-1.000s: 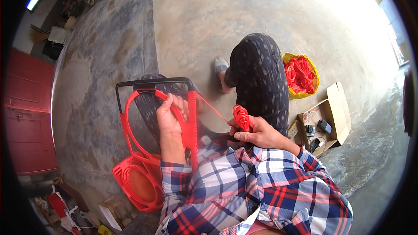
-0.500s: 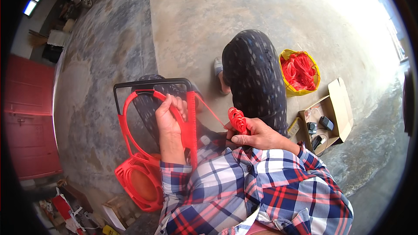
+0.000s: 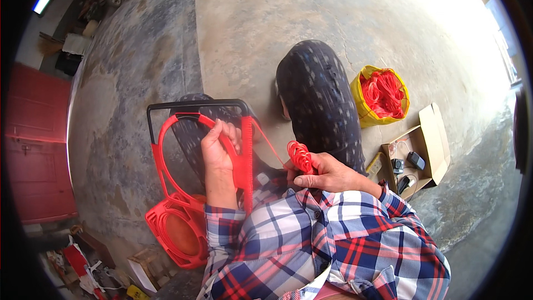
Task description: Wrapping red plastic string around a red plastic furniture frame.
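My left hand (image 3: 221, 147) is closed round the inner edge of a red plastic frame (image 3: 242, 172), which has a large round opening and a toothed right side. A black U-shaped bar (image 3: 197, 104) crosses its far end. Beneath my left forearm hangs a second red part with a round brown panel (image 3: 183, 232). In front of my chest, my right hand (image 3: 327, 172) grips a looped bundle of red cord (image 3: 300, 156). One strand slants from that bundle up to the frame's right upper corner.
A yellow bag (image 3: 362, 104) full of red cord stands on the floor beyond my right knee. Nearer lies an open cardboard box (image 3: 433, 133) with small black devices. At the left are a red door (image 3: 41, 150) and assorted clutter near the wall.
My right knee has shifted slightly left and the view has tilted a little. Both hands keep their holds, with the cord bundle moved only slightly.
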